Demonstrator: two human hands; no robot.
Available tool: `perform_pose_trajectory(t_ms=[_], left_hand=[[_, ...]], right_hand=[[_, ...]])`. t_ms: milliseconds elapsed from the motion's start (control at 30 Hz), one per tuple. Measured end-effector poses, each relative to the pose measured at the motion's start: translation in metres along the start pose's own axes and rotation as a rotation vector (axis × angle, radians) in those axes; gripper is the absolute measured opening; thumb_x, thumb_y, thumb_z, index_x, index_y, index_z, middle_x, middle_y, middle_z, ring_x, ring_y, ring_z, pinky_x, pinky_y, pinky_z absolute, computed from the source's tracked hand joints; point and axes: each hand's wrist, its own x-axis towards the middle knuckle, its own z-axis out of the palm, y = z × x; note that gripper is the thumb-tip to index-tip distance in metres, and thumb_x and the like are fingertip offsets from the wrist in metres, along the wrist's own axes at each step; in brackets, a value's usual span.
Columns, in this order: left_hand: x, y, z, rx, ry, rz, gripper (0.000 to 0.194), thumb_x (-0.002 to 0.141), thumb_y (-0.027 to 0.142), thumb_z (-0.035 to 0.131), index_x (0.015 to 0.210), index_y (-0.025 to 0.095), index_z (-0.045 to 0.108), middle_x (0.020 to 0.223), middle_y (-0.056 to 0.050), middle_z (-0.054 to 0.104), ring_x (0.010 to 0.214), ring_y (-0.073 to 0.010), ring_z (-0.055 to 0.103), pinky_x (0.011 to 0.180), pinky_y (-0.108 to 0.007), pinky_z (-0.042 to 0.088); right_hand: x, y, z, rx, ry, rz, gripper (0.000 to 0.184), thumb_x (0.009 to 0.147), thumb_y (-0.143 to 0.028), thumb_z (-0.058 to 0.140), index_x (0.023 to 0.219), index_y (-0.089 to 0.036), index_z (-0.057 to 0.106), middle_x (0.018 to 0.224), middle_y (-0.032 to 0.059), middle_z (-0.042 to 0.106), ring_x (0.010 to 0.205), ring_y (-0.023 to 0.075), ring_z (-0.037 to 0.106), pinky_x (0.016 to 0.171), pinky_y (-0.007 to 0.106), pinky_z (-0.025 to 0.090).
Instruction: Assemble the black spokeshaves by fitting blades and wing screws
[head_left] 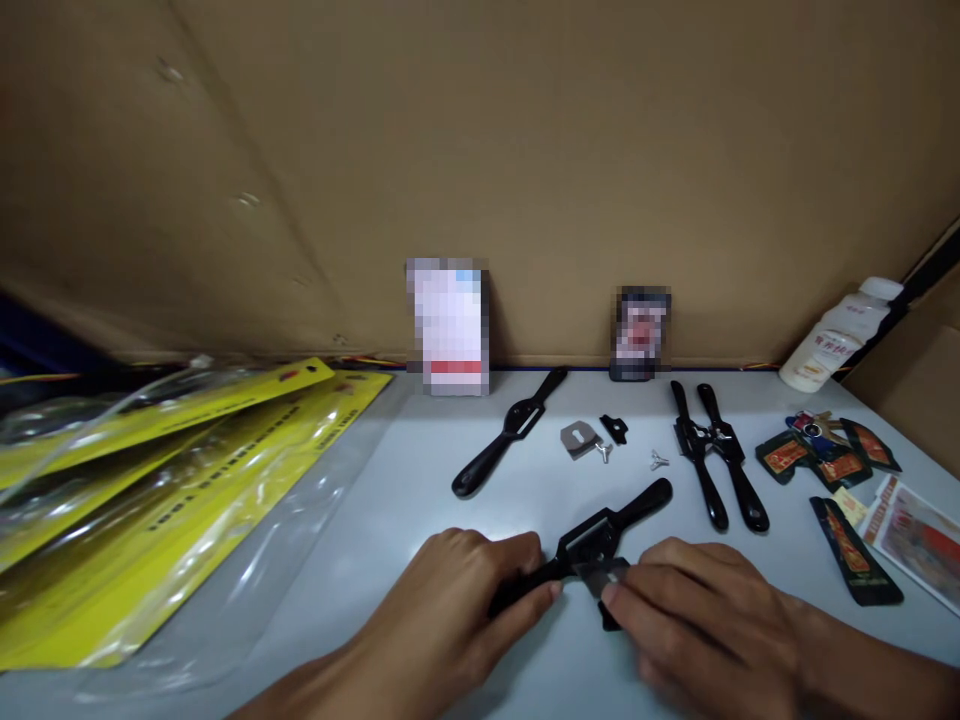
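Observation:
My left hand (469,595) is closed around one handle of a black spokeshave (645,503), which lies slantwise at the front of the table. Between the fingertips of my right hand (712,615) is a flat grey spokeshave blade (594,577), held against or just over the tool's middle. A small black piece (610,618) shows below those fingers; whether they grip it too I cannot tell. Farther back lie another black spokeshave (491,462), a loose grey blade (574,440), a black cap plate (615,429) and two silver thumbscrews (658,460).
Two more spokeshaves (739,480) lie side by side at right. Beyond them are dark packets (855,550), keys (814,425) and a leaning bottle (825,345). Yellow-backed plastic packs (247,490) cover the left. Two phones (450,330) stand against the cardboard wall (525,150).

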Motion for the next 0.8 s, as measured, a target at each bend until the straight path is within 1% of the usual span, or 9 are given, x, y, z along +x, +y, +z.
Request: perform_pose_trajectory(t_ms=[67,167,267,333,433,500,600,700,800], left_hand=[[-0.001,0.0,0.001,0.018,0.015,0.002,0.039,0.098,0.049,0.038,0.069,0.025,0.04,0.058,0.003,0.041,0.055,-0.0173,0.032,0.058,-0.032,0.019],[-0.001,0.001,0.002,0.043,0.024,0.016,0.039,0.099,0.047,0.037,0.067,0.025,0.037,0.056,0.004,0.036,0.055,-0.0171,0.027,0.057,-0.033,0.017],[-0.001,0.002,0.0,0.02,0.046,0.047,0.039,0.099,0.043,0.037,0.065,0.024,0.034,0.055,0.006,0.031,0.054,-0.016,0.022,0.055,-0.033,0.016],[0.0,0.002,-0.003,-0.043,0.069,0.07,0.039,0.099,0.043,0.037,0.064,0.024,0.032,0.054,0.006,0.029,0.053,-0.0151,0.022,0.054,-0.032,0.017],[0.001,0.001,-0.007,-0.21,0.108,0.057,0.043,0.097,0.047,0.039,0.062,0.024,0.029,0.056,0.007,0.025,0.054,-0.0136,0.024,0.05,-0.028,0.02],[0.002,0.0,-0.011,-0.282,0.169,0.028,0.046,0.095,0.052,0.039,0.061,0.025,0.027,0.058,0.006,0.025,0.055,-0.0128,0.027,0.049,-0.025,0.025],[0.004,-0.007,-0.021,-0.247,0.322,-0.021,0.046,0.094,0.056,0.037,0.06,0.024,0.029,0.061,0.005,0.028,0.057,-0.0131,0.031,0.051,-0.025,0.03],[0.008,-0.02,-0.032,-0.159,0.454,-0.083,0.047,0.091,0.058,0.04,0.06,0.024,0.033,0.059,0.006,0.029,0.057,-0.0134,0.029,0.053,-0.026,0.026],[0.014,-0.033,-0.037,-0.091,0.512,-0.143,0.047,0.09,0.059,0.043,0.059,0.024,0.036,0.054,0.006,0.029,0.054,-0.0135,0.027,0.052,-0.027,0.023]], right_hand=[[-0.001,-0.002,-0.002,0.002,-0.027,-0.021,0.024,0.099,-0.007,0.048,0.108,-0.001,0.069,0.08,0.0096,0.07,0.07,0.0182,0.062,0.055,0.029,0.05],[0.0,-0.008,0.0,-0.061,-0.139,-0.109,0.018,0.099,-0.006,0.054,0.097,-0.008,0.072,0.072,0.0032,0.066,0.061,0.0148,0.054,0.05,0.028,0.044],[0.003,-0.016,0.003,-0.113,-0.245,-0.14,0.025,0.098,-0.004,0.052,0.085,-0.015,0.07,0.064,-0.0014,0.06,0.057,0.0143,0.046,0.043,0.028,0.037],[0.004,-0.019,0.005,-0.134,-0.277,-0.146,0.027,0.097,-0.002,0.05,0.082,-0.017,0.068,0.061,-0.0025,0.056,0.056,0.0149,0.043,0.042,0.028,0.034],[0.001,-0.021,0.009,-0.158,-0.3,-0.159,0.024,0.095,-0.003,0.05,0.086,-0.017,0.066,0.064,-0.0023,0.056,0.057,0.0157,0.045,0.044,0.028,0.035],[-0.003,-0.02,0.012,-0.155,-0.296,-0.149,0.021,0.094,-0.004,0.051,0.087,-0.018,0.065,0.067,-0.0018,0.057,0.059,0.0162,0.047,0.045,0.029,0.036],[-0.005,-0.02,0.018,-0.129,-0.261,-0.086,0.019,0.09,-0.003,0.054,0.083,-0.018,0.063,0.068,-0.0012,0.057,0.059,0.0164,0.048,0.046,0.03,0.036],[-0.005,-0.019,0.022,-0.11,-0.255,-0.024,0.012,0.091,-0.008,0.058,0.085,-0.017,0.064,0.072,0.0014,0.059,0.063,0.0179,0.051,0.047,0.031,0.037],[-0.005,-0.02,0.024,-0.115,-0.247,0.001,0.009,0.094,-0.014,0.059,0.087,-0.015,0.065,0.073,0.0032,0.06,0.064,0.0192,0.051,0.046,0.032,0.037]])
